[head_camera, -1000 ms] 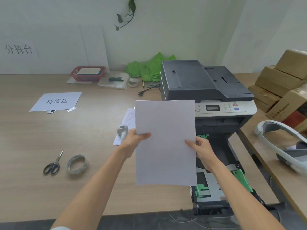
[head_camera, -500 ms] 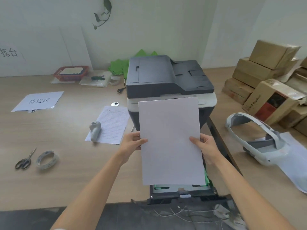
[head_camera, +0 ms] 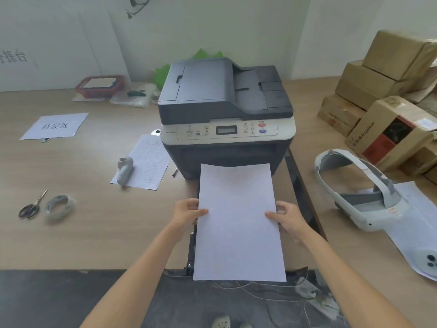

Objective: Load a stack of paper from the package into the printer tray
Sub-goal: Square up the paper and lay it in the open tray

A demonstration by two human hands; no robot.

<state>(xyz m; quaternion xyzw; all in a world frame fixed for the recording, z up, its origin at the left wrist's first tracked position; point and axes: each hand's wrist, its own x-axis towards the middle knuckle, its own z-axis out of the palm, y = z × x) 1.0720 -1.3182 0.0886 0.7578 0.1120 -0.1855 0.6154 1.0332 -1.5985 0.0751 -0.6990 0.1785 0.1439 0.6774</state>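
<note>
A white stack of paper (head_camera: 238,221) lies nearly flat in front of the dark grey printer (head_camera: 224,110), right over the pulled-out printer tray (head_camera: 191,254), which it hides almost fully. My left hand (head_camera: 186,213) grips the stack's left edge, thumb on top. My right hand (head_camera: 286,215) grips its right edge the same way. The stack's far end reaches the printer's lower front. No paper package can be made out.
On the wooden table to the left lie scissors (head_camera: 32,205), a tape roll (head_camera: 59,207), a lined sheet (head_camera: 146,162) with a white handheld device (head_camera: 125,170), and a red basket (head_camera: 100,85). On the right sit a white headset (head_camera: 364,192) and stacked cardboard boxes (head_camera: 387,95).
The stack has come down from in front of the printer's panel to low over the tray and tilted flatter. Both hands moved with it. My view shifted so the printer sits centred.
</note>
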